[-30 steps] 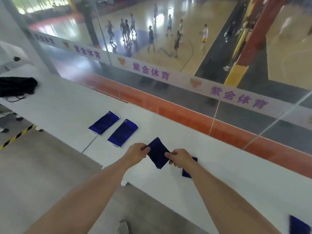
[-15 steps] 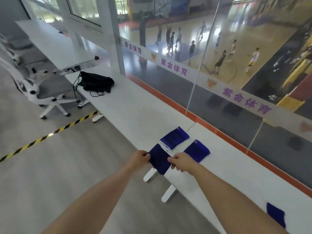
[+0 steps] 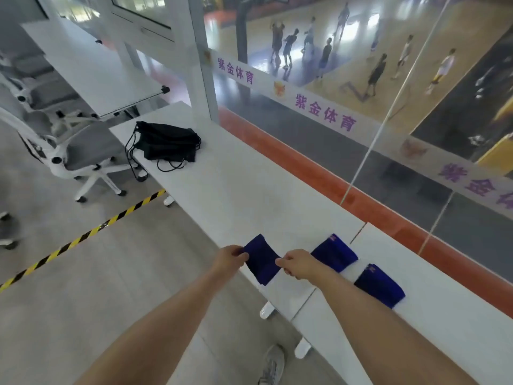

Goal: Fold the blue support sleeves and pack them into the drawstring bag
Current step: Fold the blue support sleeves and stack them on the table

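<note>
The left hand pinches one edge of a folded blue sleeve and the right hand pinches the opposite edge, each grip clamped on the cloth, holding it at the near edge of the white surface. Just to the right, a second sleeve and a third sleeve lie flat, apart from each other. The black drawstring bag lies well apart at the surface's far left end

Matt cloth on a smooth, white, faintly glossy table
The held sleeve and the lying sleeves are seen as soft, matt blue knit cloth; the drawstring bag is shown as matt black fabric; the court floor is polished to a gloss.
</note>
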### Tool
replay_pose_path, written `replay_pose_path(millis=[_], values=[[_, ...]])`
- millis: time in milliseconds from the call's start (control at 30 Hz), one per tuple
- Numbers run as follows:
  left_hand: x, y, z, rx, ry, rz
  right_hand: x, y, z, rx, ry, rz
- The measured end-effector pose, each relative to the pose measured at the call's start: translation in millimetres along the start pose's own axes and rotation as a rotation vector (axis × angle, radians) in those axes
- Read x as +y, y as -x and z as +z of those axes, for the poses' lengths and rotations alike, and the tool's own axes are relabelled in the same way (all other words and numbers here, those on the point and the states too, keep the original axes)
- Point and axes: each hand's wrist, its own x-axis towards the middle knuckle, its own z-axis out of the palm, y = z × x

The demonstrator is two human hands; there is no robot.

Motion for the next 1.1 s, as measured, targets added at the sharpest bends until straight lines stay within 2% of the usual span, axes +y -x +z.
replay_pose_path(millis=[267, 500, 633, 733, 900, 1100], values=[[62, -115, -12, 0.007, 0.329, -0.043, -55, -96, -36, 0.097, -0.381, 0.103], [56, -239, 9, -0.136, -0.147, 0.01, -49, -163, -33, 0.17, -0.506, 0.33], [57, -298, 12, -0.346, -0.41, 0.044, -27, -161, -24, 0.332, -0.574, 0.502], [57, -333, 8, -0.509, -0.739, 0.182, -16, -155, -25, 0.419, -0.56, 0.594], [60, -349, 13, -0.511, -0.991, 0.342, -11, -142, -27, 0.449, -0.397, 0.68], [96, -318, 65, -0.668, -1.143, 0.61, 0, -114, -42, 0.48, -0.43, 0.718]])
